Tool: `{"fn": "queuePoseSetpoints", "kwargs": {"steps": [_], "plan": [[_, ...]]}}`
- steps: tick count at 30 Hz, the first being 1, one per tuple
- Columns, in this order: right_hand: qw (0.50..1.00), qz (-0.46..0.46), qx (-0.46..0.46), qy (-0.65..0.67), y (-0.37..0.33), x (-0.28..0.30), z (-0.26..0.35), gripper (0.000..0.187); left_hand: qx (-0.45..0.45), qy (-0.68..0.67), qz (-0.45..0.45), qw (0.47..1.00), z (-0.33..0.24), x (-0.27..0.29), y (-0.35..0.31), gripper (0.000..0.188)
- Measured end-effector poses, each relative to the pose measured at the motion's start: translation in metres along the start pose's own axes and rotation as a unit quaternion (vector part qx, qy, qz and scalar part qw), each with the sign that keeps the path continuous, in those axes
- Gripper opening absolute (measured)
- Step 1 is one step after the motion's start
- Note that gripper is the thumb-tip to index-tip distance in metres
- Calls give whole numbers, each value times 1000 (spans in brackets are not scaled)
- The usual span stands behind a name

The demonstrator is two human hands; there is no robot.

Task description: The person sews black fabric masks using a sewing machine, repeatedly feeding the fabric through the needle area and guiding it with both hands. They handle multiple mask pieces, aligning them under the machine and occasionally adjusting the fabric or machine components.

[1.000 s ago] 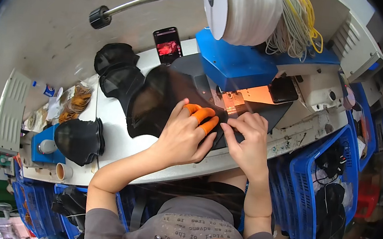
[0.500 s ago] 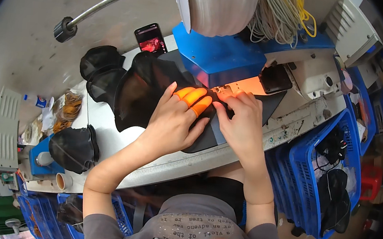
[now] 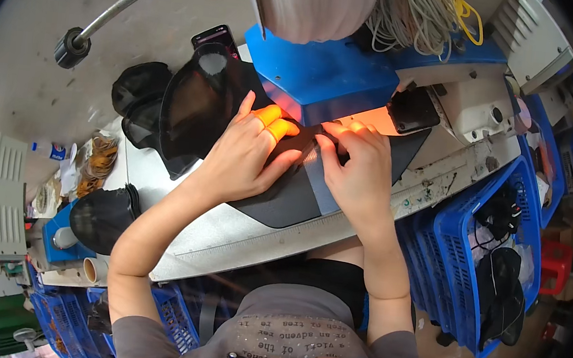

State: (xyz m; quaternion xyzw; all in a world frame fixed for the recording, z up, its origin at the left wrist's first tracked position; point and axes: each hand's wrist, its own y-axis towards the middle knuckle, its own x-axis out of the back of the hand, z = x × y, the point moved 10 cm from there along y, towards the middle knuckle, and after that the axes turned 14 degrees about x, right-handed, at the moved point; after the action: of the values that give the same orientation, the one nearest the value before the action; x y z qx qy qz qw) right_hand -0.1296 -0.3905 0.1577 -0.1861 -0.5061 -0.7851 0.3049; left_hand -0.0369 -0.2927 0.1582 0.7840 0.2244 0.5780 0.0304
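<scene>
Your left hand point(image 3: 236, 156) lies half-curled on the black mesh piece point(image 3: 196, 110), thumb apart. Your right hand point(image 3: 360, 173) bends close by; pinch can't be told. Piece reaches toward the blue machine head point(image 3: 325, 75). Risks, judged: uneven pressure skews mesh; fingertips straying beneath the head get caught.

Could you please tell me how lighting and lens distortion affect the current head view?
Head view: orange light glows beneath the blue machine head, tinting the fingertips of the right grip; the white table's front edge bows, as a fisheye lens would make it; the corners fall to black; the dark fabric piece shows little detail in places.
</scene>
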Motion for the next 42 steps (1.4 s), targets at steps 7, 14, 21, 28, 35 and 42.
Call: {"fn": "queuePoseSetpoints", "kwargs": {"steps": [7, 14, 21, 28, 35, 42], "plan": [[999, -40, -3, 28, -21, 26, -15, 6, -31, 206, 74, 975, -12, 6, -2, 37], [998, -49, 7, 43, -24, 29, -16, 9, -17, 160, 48, 986, -6, 3, -3, 39], [997, -49, 19, 50, -24, 27, -14, 9, 26, 195, 60, 979, -13, 1, -3, 37], [997, -48, 21, 53, -26, 28, -15, 10, 104, 228, 67, 966, -28, -11, 1, 33], [992, 37, 90, 76, -21, 22, 7, 16, 128, 232, 23, 964, -36, -13, 15, 31], [985, 67, 135, 87, -23, 10, 25, 15, 96, 143, -7, 985, -31, -10, 6, 29]]}}
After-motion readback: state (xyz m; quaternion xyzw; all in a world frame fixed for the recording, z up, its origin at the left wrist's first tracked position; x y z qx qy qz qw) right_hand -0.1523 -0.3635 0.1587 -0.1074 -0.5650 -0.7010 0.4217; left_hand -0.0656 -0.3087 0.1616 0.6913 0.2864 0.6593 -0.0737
